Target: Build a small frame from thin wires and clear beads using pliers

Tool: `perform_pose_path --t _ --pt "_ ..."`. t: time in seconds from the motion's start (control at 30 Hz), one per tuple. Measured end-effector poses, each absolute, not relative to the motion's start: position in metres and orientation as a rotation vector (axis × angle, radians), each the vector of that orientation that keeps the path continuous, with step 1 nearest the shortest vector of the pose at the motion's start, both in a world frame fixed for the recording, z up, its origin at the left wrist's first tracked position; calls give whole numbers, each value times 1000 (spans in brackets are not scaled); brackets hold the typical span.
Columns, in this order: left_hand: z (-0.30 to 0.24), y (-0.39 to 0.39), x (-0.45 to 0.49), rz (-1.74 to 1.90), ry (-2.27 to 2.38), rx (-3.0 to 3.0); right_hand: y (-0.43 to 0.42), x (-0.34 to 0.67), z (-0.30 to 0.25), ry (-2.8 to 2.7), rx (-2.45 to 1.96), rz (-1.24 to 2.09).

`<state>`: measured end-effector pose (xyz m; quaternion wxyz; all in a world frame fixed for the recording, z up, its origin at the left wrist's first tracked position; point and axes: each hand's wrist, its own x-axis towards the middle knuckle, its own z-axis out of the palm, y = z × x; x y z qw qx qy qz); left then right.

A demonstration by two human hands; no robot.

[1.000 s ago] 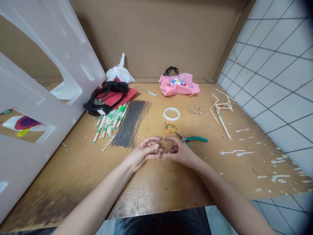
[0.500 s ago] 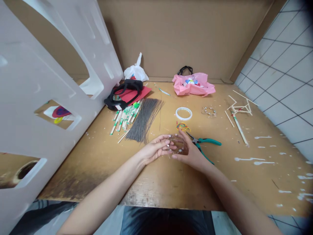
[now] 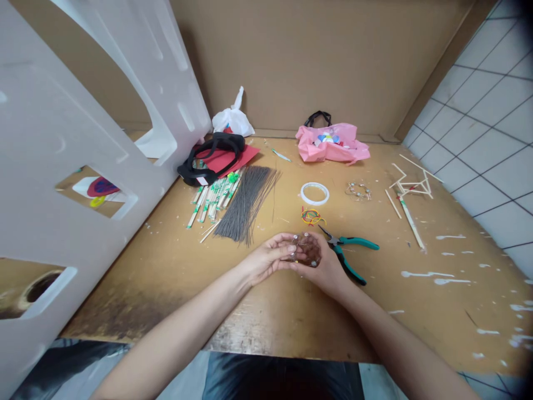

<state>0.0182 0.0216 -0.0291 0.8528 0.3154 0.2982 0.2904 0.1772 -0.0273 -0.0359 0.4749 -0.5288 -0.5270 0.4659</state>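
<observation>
Between my two hands is a small ring of thin wire with pale beads (image 3: 306, 235), much like a bracelet. My left hand (image 3: 270, 256) pinches its left side between thumb and fingers. Curved round the right side, my right hand (image 3: 327, 266) grips the ring too, its fingers partly hidden behind it. Just right of my right hand lie green-handled pliers (image 3: 358, 242), jaws pointing up-left. A similar beaded wire ring (image 3: 358, 191) rests farther back on the table.
Behind my hands lie coloured rubber bands (image 3: 312, 216) and a white ring (image 3: 315, 194). Grey wires (image 3: 245, 205), wrapped sticks (image 3: 212, 197) and a black headset (image 3: 216, 158) are at left. A pink bag (image 3: 331, 143) stands behind; a stick frame (image 3: 416, 186) lies right. A white plastic panel (image 3: 37, 133) rises left.
My right hand has closed in round the beaded wire ring, and the two hands have come nearer each other. The ring sits slightly farther right and lower in view.
</observation>
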Motion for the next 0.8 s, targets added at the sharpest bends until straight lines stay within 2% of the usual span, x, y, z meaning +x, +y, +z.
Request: perform_pose_path --t 0.17,0.33,0.6,0.8 --pt "-28 22 18 603 651 671 -28 177 -35 -1301 -1253 1191" --pt "-28 24 16 547 690 780 -26 180 -31 -1431 -1410 1129" --pt "-28 28 12 509 900 1188 -23 190 -39 -1721 -1628 812" --pt "-31 40 0 680 1165 1696 -22 197 -37 -1702 -1612 815"
